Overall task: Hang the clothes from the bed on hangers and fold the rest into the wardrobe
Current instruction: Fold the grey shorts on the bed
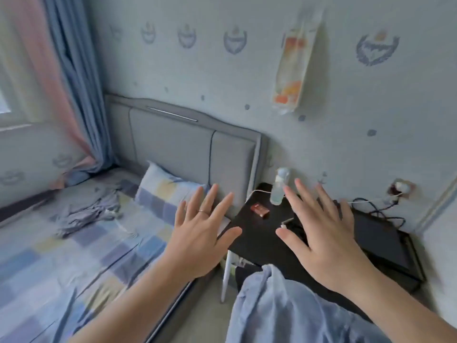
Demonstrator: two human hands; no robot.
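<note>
Pale blue-grey wallpaper (pixel 247 70) with repeated crest motifs fills the top of the view; the crests are too soft to read. Below it the bed (pixel 61 256) runs along the left under a sheet checked in blue, yellow and white. Pink and blue curtains (pixel 74 70) hang at its far left corner, and a grey padded headboard (pixel 173 144) stands at its head.

A light blue garment (pixel 284 313) bunches at the lower edge of the view, in front of the bedside table; whether it is worn or draped cannot be told. Crumpled grey-blue clothes (pixel 86 211) lie on the bed near its far edge, just left of the checked pillow (pixel 163 191).

The black bedside table (pixel 257 238) stands beside the bed's head corner, with a flat black device (pixel 378 241) at its right edge.

Both hands hover with fingers spread, holding nothing. The left hand (pixel 200 238) is over the table's left edge, and the right hand (pixel 329 241) over its middle hides part of the top.

A clear plastic bag (pixel 294 68) with blurred, unreadable orange print hangs on the wall. A clear bottle (pixel 279 186) stands at the table's back edge. A small red box (pixel 259 210), its marking illegible, lies just in front of the bottle. A thin ring (pixel 204 212) sits on a left finger.
</note>
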